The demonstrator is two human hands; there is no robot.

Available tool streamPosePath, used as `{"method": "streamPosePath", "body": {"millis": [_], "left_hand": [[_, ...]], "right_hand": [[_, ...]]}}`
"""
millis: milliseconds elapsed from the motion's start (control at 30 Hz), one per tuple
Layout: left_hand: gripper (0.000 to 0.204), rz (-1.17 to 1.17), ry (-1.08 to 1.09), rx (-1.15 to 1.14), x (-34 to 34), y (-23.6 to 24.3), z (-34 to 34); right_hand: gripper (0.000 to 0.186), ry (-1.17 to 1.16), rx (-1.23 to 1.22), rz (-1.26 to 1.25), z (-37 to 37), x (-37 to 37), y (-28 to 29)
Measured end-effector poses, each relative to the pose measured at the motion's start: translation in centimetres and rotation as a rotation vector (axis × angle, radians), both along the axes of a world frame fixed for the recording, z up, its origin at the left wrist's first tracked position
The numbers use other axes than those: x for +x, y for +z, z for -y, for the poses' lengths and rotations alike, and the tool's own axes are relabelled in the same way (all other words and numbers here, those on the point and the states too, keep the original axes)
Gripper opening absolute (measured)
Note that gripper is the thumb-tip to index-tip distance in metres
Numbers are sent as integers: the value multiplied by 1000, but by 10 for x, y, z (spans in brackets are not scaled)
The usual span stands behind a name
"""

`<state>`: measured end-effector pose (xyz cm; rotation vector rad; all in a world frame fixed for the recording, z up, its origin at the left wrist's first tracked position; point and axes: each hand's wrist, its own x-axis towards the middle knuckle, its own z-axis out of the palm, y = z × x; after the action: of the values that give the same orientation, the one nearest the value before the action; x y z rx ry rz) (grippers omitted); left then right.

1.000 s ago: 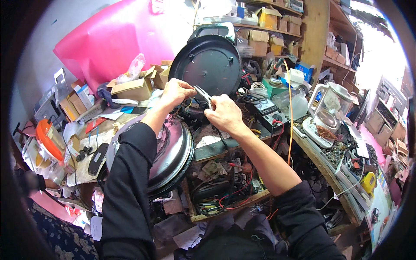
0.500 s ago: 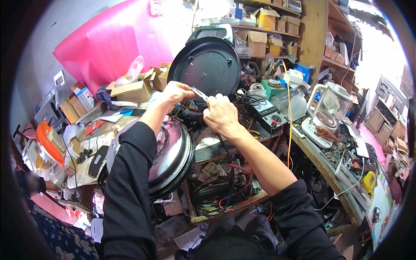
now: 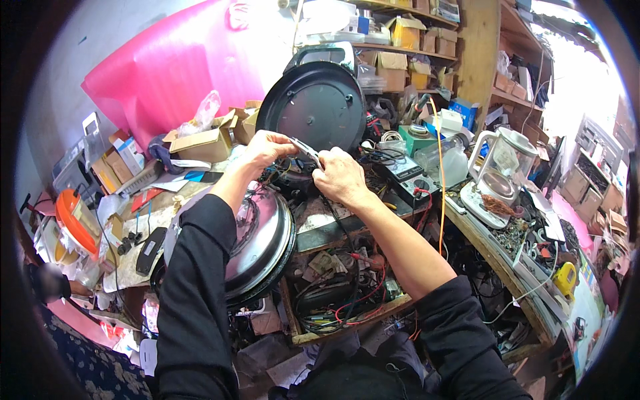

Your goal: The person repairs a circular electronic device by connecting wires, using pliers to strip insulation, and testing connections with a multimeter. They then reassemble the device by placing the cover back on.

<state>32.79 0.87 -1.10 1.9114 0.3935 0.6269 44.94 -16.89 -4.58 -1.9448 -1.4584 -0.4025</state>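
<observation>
Your 2 hands pinch a small flat metal strip above the open cooker.

Your left hand [image 3: 267, 148] and right hand [image 3: 335, 175] each close on one end of the metal strip [image 3: 305, 148], held up clear of the wiring for a look. The shiny cooker shell [image 3: 263, 243] lies tilted under your left arm; the black round base plate [image 3: 319, 103] stands behind, and the worktop [image 3: 333, 233] is crowded with cables.

Both arms wore loose black sleeves (the right one pushed up past the elbow); the left hand [image 3: 267, 148] and right hand [image 3: 339, 176] were bare.
</observation>
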Motion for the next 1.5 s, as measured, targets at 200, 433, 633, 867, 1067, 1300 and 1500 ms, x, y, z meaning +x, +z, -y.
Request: {"method": "streamPosePath", "body": {"millis": [200,433,633,867,1067,1300,1500], "left_hand": [[13,-11,-14,5,-1,-2,-1],[13,-2,-8,22,2,-3,1],[14,2,3,72,3,-3,2],[14,-49,81,160,-2,0,-7],[24,-55,100,312,11,-5,-30],[26,-128,79,334,4,-3,-52],[22,-109,44,239,3,-7,-53]], "right_hand": [[27,-3,-36,-86,-1,-11,3],[25,38,-9,-103,-4,-11,-1],[24,27,12,-96,-7,-10,-6],[28,-13,93,-211,5,-15,-4],[27,-160,285,-348,54,5,-26],[32,-427,-43,-158,68,36,-80],[22,-458,-106,38,79,33,-88]]}}
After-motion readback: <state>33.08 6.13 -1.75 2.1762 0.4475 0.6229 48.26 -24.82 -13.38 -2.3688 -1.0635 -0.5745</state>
